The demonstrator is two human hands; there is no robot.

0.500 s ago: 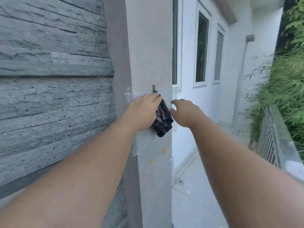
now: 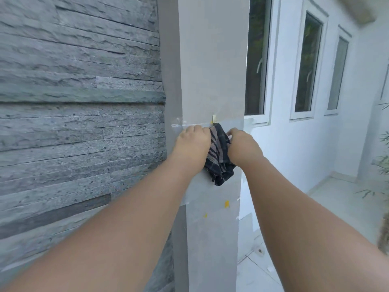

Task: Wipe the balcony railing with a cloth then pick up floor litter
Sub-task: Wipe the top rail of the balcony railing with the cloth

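Cloth [image 2: 219,153], crumpled dark plaid, clamped in left hand [image 2: 192,144] and right hand [image 2: 245,149] grip, smooth grey pillar [image 2: 210,60]

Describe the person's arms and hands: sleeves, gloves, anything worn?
Left hand and right hand: bare, no gloves. Forearms are uncovered to the frame edge, with no sleeves in view. No watch, bracelet or band on either wrist, and no rings visible.
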